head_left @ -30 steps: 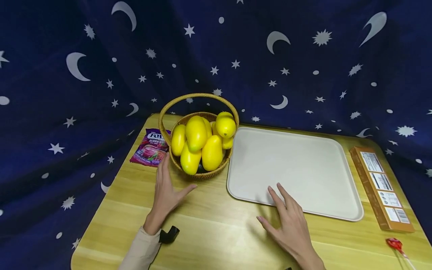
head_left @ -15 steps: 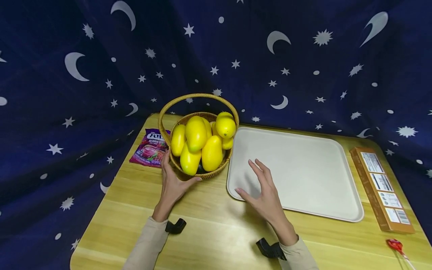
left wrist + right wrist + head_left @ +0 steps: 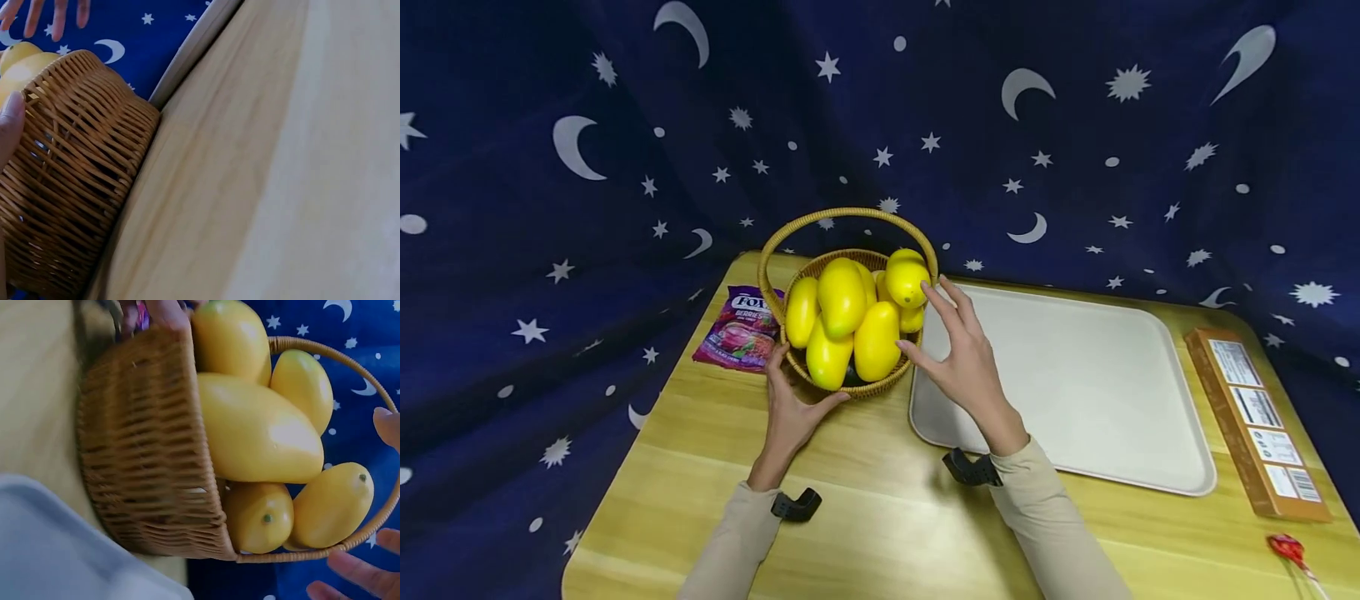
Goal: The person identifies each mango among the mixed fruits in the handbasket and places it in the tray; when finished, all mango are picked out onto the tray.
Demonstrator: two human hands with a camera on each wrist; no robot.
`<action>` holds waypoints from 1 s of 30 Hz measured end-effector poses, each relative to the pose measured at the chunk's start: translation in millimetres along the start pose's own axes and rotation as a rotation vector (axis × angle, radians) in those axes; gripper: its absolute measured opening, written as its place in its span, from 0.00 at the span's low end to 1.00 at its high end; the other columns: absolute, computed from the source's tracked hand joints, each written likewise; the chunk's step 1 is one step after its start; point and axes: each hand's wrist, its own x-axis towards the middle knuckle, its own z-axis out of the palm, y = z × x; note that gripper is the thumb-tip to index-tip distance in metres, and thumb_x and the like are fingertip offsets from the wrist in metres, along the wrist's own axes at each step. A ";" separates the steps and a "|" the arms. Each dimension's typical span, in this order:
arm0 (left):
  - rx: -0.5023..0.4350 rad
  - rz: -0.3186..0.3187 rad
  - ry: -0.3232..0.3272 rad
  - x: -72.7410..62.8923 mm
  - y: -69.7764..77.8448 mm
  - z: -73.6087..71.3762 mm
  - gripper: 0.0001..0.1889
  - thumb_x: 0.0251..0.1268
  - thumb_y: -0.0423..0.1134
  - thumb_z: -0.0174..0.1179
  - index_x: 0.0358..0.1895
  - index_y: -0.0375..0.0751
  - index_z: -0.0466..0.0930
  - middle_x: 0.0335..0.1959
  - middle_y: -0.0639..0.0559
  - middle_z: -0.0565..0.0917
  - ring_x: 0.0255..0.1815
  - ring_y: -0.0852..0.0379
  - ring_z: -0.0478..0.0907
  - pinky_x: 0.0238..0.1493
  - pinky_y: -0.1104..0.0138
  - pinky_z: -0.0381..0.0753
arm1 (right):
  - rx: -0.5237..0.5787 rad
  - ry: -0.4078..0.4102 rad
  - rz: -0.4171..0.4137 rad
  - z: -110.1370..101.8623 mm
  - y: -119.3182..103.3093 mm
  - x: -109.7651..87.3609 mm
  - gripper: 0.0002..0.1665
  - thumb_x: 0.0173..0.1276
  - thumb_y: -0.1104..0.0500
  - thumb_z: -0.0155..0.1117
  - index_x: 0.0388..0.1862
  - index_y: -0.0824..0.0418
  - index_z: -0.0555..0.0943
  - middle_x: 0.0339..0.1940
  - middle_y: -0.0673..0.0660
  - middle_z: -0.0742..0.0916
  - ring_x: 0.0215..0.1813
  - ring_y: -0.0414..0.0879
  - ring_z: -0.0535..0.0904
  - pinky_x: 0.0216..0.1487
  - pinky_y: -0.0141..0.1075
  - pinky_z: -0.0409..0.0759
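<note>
A wicker basket with a tall arched handle holds several yellow mangoes; something dark shows low between them. My left hand holds the basket's near left side, its thumb at the rim in the left wrist view. At the basket's right, my right hand has its fingers spread, the fingertips beside the topmost right mango. In the right wrist view that mango lies by the handle, between the thumb and fingers, with a gap around it.
Right of the basket lies a white tray, partly behind the right hand. A purple candy bag lies left of the basket. A long brown box and a red lollipop lie at the table's right side. A star-patterned cloth hangs behind.
My right hand has moved from over the tray's front edge up and left to the mangoes. My left hand has come in against the basket's side. The fruit stays in place.
</note>
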 end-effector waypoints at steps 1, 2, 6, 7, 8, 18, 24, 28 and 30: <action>-0.002 -0.005 -0.003 -0.3 -0.8 1.0 0.61 0.41 0.56 0.79 0.75 0.44 0.46 0.76 0.39 0.52 0.75 0.42 0.52 0.70 0.42 0.54 | -0.020 0.008 -0.015 0.4 0.5 4.9 0.49 0.57 0.49 0.76 0.75 0.49 0.64 0.76 0.60 0.65 0.61 0.60 0.78 0.45 0.53 0.81; -0.001 -0.009 -0.004 -0.7 -1.6 2.0 0.61 0.41 0.56 0.79 0.75 0.44 0.46 0.76 0.40 0.51 0.75 0.42 0.51 0.70 0.42 0.55 | -0.040 0.013 -0.030 1.1 1.4 9.2 0.48 0.58 0.48 0.75 0.75 0.48 0.65 0.76 0.60 0.65 0.57 0.60 0.79 0.41 0.51 0.82; -0.006 -0.010 -0.006 -0.9 -3.3 4.0 0.61 0.41 0.54 0.79 0.75 0.45 0.46 0.76 0.40 0.52 0.76 0.42 0.52 0.70 0.42 0.55 | -0.115 0.012 -0.076 3.2 4.6 21.0 0.45 0.61 0.45 0.72 0.75 0.46 0.65 0.76 0.58 0.65 0.40 0.56 0.82 0.25 0.41 0.76; -0.006 -0.009 -0.007 -0.9 -3.3 4.0 0.61 0.41 0.53 0.80 0.75 0.44 0.47 0.75 0.39 0.52 0.75 0.42 0.52 0.70 0.42 0.55 | -0.134 0.015 -0.085 3.7 5.4 23.0 0.44 0.62 0.45 0.71 0.75 0.46 0.65 0.76 0.58 0.66 0.38 0.55 0.81 0.24 0.39 0.74; -0.007 -0.009 -0.006 -0.9 -3.5 3.9 0.61 0.41 0.53 0.80 0.75 0.44 0.47 0.75 0.39 0.52 0.75 0.42 0.52 0.70 0.43 0.56 | -0.149 0.020 -0.094 4.0 6.2 24.6 0.43 0.62 0.45 0.71 0.74 0.45 0.66 0.75 0.57 0.67 0.37 0.54 0.81 0.23 0.39 0.72; 0.007 0.000 0.002 -0.7 -5.4 0.9 0.61 0.41 0.54 0.79 0.75 0.44 0.47 0.75 0.39 0.52 0.75 0.42 0.52 0.71 0.43 0.55 | -0.223 -0.031 -0.185 5.8 12.5 39.4 0.39 0.65 0.45 0.68 0.74 0.46 0.66 0.70 0.57 0.73 0.21 0.47 0.71 0.22 0.38 0.71; 0.019 0.004 0.003 -0.9 -6.7 1.0 0.60 0.42 0.59 0.77 0.75 0.44 0.47 0.75 0.39 0.53 0.75 0.42 0.52 0.71 0.42 0.55 | -0.205 -0.123 -0.177 9.6 19.0 49.3 0.39 0.67 0.45 0.66 0.75 0.44 0.64 0.74 0.55 0.69 0.17 0.43 0.61 0.20 0.34 0.65; 0.027 0.022 0.001 -0.8 -6.9 0.6 0.60 0.42 0.60 0.76 0.75 0.43 0.47 0.75 0.39 0.53 0.75 0.42 0.53 0.71 0.42 0.55 | -0.158 -0.146 -0.153 12.7 20.9 51.5 0.36 0.68 0.46 0.66 0.73 0.46 0.67 0.74 0.56 0.68 0.20 0.46 0.66 0.24 0.36 0.69; 0.026 0.028 0.001 -0.6 -7.0 0.4 0.60 0.42 0.60 0.76 0.75 0.42 0.47 0.75 0.39 0.53 0.75 0.42 0.53 0.71 0.42 0.55 | -0.136 -0.149 -0.140 13.7 21.1 51.5 0.35 0.68 0.47 0.65 0.72 0.47 0.68 0.74 0.56 0.68 0.21 0.49 0.70 0.25 0.38 0.71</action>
